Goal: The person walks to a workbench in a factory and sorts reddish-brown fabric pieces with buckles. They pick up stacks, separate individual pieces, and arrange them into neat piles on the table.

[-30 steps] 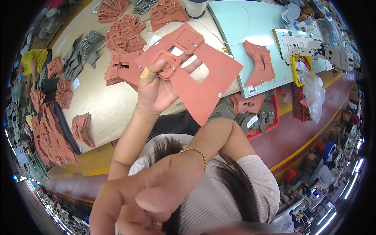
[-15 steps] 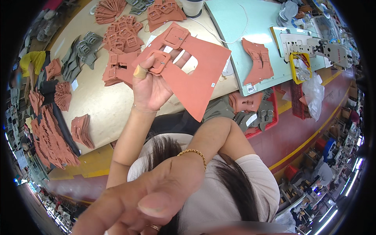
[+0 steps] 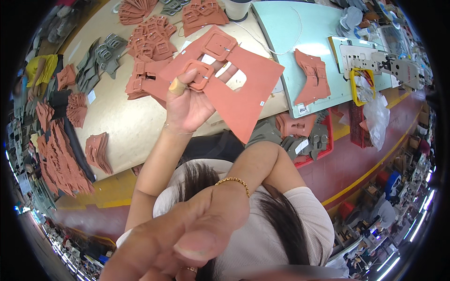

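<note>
My left hand [image 3: 190,108] pinches a terracotta leather shoe upper [image 3: 247,105] between thumb and fingers, holding it above the table. Two square covered buckles sit along its upper left part, and my thumb, with a tan wrap around it, lies on the lower one. Some fingers show behind the piece through its cut-outs. Close to the camera, my right hand [image 3: 199,225] is raised with its thumb apart from the fingers; nothing shows in it. Its fingertips run past the lower edge of the picture. A gold bracelet [image 3: 234,180] circles that wrist.
Stacks of terracotta uppers [image 3: 150,37] and dark green ones [image 3: 105,51] lie on the cream table [image 3: 129,119]. A pale green board [image 3: 276,28] carries another upper [image 3: 311,77], near a sewing machine [image 3: 393,65]. A red crate [image 3: 323,150] stands below. A person in yellow [image 3: 42,68] is far left.
The whole view has shifted slightly, so the table and pieces sit a little further right. My left hand keeps its hold on the upper; my right hand stays raised.
</note>
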Demonstrator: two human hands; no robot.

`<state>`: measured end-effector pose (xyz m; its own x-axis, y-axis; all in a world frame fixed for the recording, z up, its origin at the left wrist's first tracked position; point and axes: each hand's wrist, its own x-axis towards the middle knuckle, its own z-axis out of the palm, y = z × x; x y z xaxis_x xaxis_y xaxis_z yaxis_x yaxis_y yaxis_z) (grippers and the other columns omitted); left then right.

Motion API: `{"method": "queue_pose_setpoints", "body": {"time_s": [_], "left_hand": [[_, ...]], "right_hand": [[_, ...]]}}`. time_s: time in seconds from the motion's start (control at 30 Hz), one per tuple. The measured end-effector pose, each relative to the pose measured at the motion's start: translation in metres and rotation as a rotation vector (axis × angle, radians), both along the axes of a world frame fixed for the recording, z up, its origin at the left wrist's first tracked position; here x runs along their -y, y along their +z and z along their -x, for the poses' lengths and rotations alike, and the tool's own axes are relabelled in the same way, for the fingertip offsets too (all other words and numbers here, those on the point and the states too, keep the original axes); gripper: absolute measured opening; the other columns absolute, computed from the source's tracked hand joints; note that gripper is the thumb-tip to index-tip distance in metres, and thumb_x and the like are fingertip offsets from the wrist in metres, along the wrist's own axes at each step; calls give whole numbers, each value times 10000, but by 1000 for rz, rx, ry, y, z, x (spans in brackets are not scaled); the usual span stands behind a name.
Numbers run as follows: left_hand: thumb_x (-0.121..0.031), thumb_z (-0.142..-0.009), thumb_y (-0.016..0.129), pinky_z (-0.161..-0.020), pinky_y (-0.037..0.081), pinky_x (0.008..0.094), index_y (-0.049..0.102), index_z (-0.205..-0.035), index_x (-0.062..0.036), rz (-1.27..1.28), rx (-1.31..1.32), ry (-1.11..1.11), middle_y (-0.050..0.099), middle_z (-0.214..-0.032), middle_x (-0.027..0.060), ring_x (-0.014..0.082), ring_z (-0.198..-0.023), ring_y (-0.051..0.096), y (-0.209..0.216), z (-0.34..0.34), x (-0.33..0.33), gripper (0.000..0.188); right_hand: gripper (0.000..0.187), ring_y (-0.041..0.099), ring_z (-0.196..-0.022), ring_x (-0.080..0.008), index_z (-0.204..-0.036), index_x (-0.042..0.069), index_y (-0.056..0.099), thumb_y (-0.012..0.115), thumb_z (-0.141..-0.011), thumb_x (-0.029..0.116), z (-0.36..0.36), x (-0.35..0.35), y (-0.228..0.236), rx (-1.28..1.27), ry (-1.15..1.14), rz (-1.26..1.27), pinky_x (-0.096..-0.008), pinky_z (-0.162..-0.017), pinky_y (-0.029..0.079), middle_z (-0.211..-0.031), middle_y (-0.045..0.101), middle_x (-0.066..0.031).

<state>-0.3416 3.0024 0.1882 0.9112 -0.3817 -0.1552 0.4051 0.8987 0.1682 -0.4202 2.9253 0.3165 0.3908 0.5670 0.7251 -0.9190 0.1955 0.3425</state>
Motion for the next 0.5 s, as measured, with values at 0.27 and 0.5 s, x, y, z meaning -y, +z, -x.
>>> {"method": "queue_pose_setpoints", "body": {"time_s": [0.27, 0.5], "left_hand": [[-189, -891, 538, -1082, 241, 647, 222, -1464, -84, -19, -2, 10, 275, -1484, 207, 406, -1387, 239, -1, 0, 0, 663], [-171, -887, 535, -1087, 221, 648, 192, -1472, -61, -54, 33, 2, 242, -1502, 198, 399, -1401, 203, -1, 2, -1, 687]], "right_hand": [[560, 640, -913, -246, -1446, 102, 232, 304, -1010, 447, -7, 7, 2, 54, 100, 206, -316, -690, 545, -989, 615, -170], [522, 606, -1000, -222, -1435, 125, 253, 348, -1010, 413, -11, -7, -11, 99, 75, -21, -319, -754, 532, -1095, 585, -134]]}}
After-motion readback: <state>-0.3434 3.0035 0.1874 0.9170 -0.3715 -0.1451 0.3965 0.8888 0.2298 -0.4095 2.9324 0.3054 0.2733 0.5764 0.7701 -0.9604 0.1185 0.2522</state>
